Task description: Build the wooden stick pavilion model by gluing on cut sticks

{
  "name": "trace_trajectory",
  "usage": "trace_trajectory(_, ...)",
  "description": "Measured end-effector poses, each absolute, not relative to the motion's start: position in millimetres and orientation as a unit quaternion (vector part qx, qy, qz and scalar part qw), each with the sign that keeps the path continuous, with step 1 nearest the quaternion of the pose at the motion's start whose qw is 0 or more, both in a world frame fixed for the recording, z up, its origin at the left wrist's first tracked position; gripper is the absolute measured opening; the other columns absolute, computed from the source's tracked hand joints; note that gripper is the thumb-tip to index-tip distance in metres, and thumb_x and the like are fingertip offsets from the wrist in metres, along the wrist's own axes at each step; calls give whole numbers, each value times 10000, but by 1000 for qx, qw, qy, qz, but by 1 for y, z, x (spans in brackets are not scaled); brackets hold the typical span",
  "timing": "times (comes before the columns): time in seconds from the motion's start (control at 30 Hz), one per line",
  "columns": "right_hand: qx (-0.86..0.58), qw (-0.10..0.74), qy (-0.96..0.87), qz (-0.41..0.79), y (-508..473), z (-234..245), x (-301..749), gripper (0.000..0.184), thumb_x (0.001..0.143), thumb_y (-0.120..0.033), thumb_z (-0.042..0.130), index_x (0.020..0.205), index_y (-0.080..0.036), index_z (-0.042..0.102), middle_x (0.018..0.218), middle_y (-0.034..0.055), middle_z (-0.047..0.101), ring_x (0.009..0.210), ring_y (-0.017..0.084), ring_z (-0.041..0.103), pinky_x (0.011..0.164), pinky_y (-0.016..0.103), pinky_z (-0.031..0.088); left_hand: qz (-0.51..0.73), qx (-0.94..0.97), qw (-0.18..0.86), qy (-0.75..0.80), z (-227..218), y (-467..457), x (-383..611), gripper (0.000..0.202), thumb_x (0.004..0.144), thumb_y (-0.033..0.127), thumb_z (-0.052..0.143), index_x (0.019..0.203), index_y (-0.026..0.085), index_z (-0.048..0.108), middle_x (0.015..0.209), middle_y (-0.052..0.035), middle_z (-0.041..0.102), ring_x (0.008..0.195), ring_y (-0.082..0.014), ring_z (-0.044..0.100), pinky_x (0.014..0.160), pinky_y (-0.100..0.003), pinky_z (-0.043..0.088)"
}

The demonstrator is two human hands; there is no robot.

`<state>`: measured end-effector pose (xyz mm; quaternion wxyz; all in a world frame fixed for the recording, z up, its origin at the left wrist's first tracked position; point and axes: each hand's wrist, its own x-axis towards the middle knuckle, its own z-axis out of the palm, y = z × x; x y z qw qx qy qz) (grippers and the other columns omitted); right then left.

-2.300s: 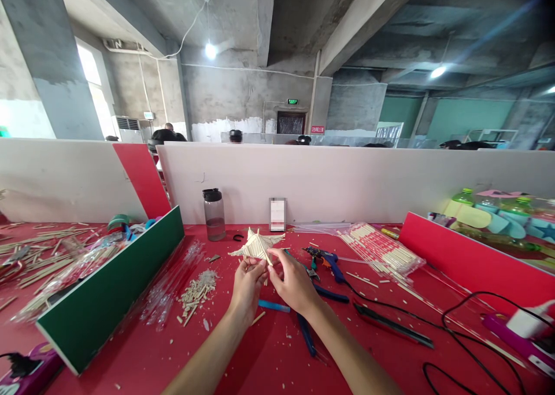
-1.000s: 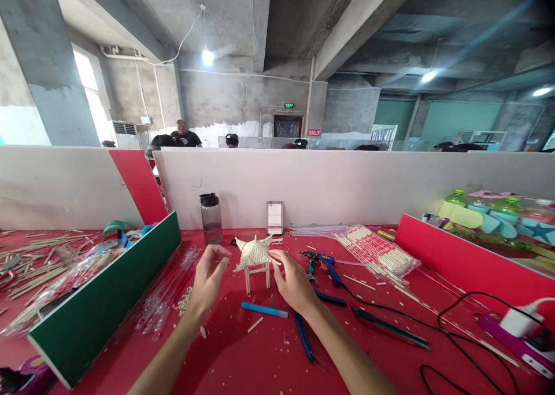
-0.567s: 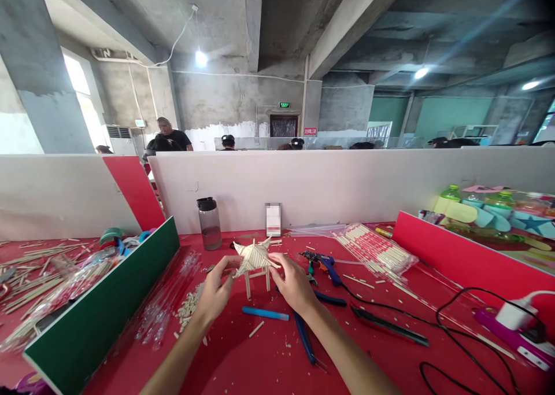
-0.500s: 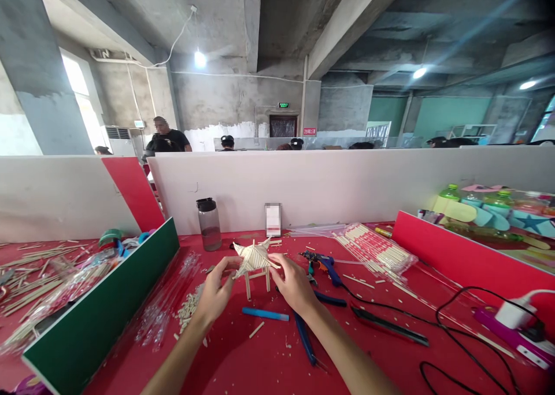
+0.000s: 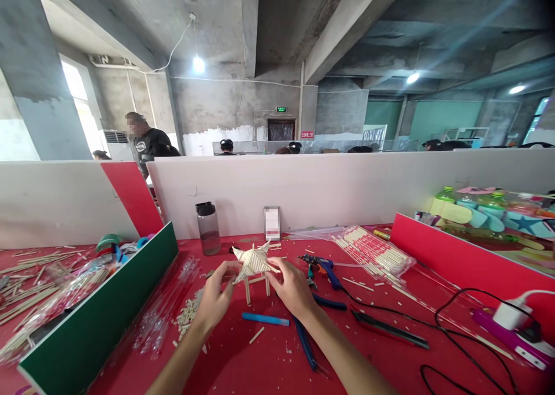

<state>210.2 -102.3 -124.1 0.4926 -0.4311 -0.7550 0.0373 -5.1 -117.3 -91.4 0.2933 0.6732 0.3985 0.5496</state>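
A small pavilion model (image 5: 254, 263) made of pale wooden sticks stands upright on the red table, its pointed roof corners flaring outward and its thin legs below. My left hand (image 5: 218, 291) grips the roof's left side, and my right hand (image 5: 289, 285) has thumb and fingers closed at the roof's right corner. In front of the model lies a blue pen-like tool (image 5: 265, 319), with a short loose stick (image 5: 256, 335) beside it. Blue-handled pliers (image 5: 305, 343) lie partly under my right forearm. A blue glue gun (image 5: 326, 270) rests to the right.
A water bottle (image 5: 208, 228) and a propped phone (image 5: 272, 224) stand by the white partition. Cut stick pieces (image 5: 188, 313) lie left. A black cutter (image 5: 389, 329), bundled sticks (image 5: 377, 250), a cable and a purple power strip (image 5: 511, 340) are right. A green divider (image 5: 104, 308) borders the left.
My hands keep hold of the pavilion model, which has hardly moved. The view has shifted slightly, and the person behind the partition has moved left.
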Motion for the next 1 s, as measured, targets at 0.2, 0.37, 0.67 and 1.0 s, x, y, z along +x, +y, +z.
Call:
trace_trajectory(0.2, -423, 488, -763, 41, -103, -123, 212, 294, 923, -209, 605, 1214, -239, 573, 1157, 72, 711, 1068, 232, 679, 913, 368, 545, 554, 669, 298, 395, -93, -117, -6, 189, 769, 191, 630, 932, 212, 722, 1076, -90, 733, 917, -253, 662, 844, -335, 499)
trace_trajectory(0.37, -427, 484, -763, 43, -102, -123, 214, 271, 941, -194, 575, 1210, -233, 579, 1143, 76, 717, 1063, 226, 683, 939, 357, 540, 538, 689, 282, 395, -98, -113, -9, 181, 806, 184, 586, 952, 202, 693, 1152, -95, 711, 898, -238, 666, 839, -335, 503)
trace_trajectory(0.67, -429, 488, -759, 36, -99, -126, 213, 243, 952, -243, 572, 1195, -240, 584, 1137, 74, 725, 1052, 228, 692, 927, 350, 550, 497, 722, 251, 410, -103, -110, -12, 205, 863, 211, 502, 1024, 182, 626, 1233, -111, 669, 939, -228, 662, 869, -361, 500)
trace_trajectory(1.0, -438, 491, -752, 39, -101, -124, 211, 226, 950, -243, 576, 1176, -236, 588, 1139, 76, 724, 1055, 234, 690, 921, 357, 550, 498, 720, 247, 415, -101, -112, -10, 215, 843, 231, 525, 1019, 184, 638, 1191, -109, 694, 912, -234, 674, 855, -368, 513)
